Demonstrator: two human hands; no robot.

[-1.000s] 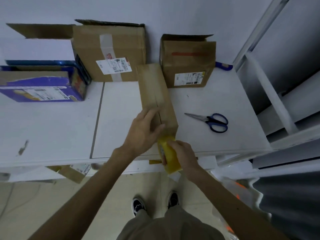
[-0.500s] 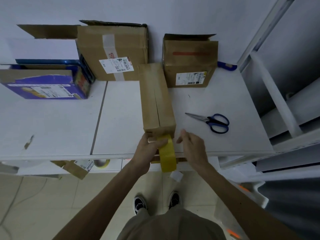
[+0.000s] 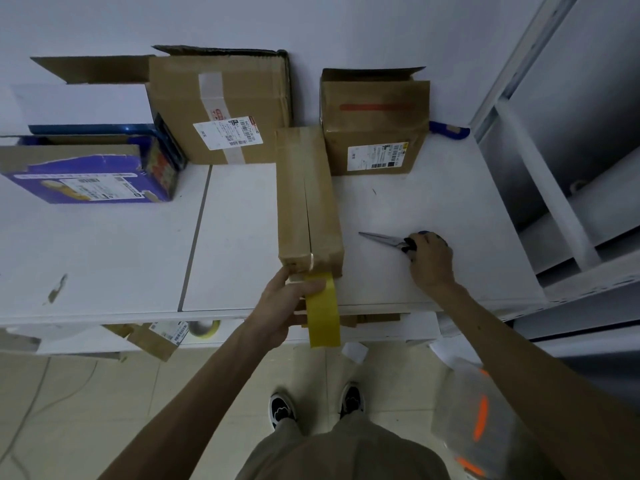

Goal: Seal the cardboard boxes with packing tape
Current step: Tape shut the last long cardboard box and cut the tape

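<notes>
Gripping the yellow packing tape roll (image 3: 323, 317) in the left hand (image 3: 284, 306), fingers curling over its upper rim. Holding the roll on edge, touching the near end of the long cardboard box (image 3: 306, 188) and hanging out past the front edge of the white bench (image 3: 443, 202). Lying lengthwise on the bench, pointing away from the body, flaps folded down, centre seam showing bare along most of the top, with a small glint of tape at the near end.

Covering the blue handles of the scissors (image 3: 382, 239) with the right hand (image 3: 431, 259), fingers curling round them, well apart from the long box. Blades lying flat on the bench, pointing left toward that box.

Standing along the back wall: a large labelled cardboard box (image 3: 221, 109) with flaps up, and a smaller cardboard box (image 3: 374, 126) with a red stripe, just beside the far end of the long box. Sitting at the far left, a blue printed box (image 3: 86, 178). Resting on the shelf under the bench, a second tape roll (image 3: 204, 329) among cardboard scraps.
</notes>
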